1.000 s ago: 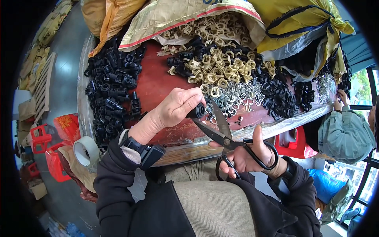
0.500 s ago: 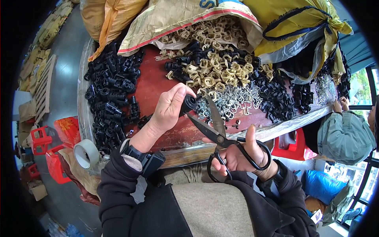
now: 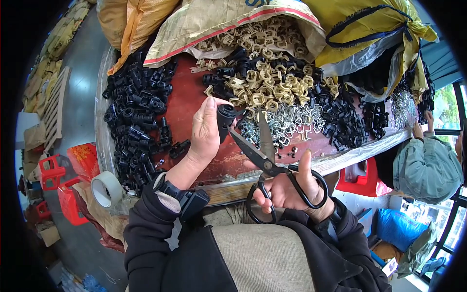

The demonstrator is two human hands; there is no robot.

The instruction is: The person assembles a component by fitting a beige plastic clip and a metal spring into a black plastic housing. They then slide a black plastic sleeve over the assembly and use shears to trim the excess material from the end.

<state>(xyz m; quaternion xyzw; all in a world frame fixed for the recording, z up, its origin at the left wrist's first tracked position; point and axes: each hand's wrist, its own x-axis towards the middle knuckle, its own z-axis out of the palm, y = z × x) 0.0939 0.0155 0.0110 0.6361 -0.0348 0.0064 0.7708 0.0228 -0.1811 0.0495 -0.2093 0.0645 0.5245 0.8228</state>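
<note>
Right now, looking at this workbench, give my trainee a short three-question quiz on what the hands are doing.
1. True or false: the right hand holds the black scissors with blades open.
2. What does the left hand grip?
A. roll of tape
B. small black plastic part
C. metal clip
3. Fill in: the pile of tan plastic parts lies on the table, spilling from a woven ____.

Key:
1. True.
2. B, the small black plastic part, held at the scissor tips.
3. Sack.
</note>
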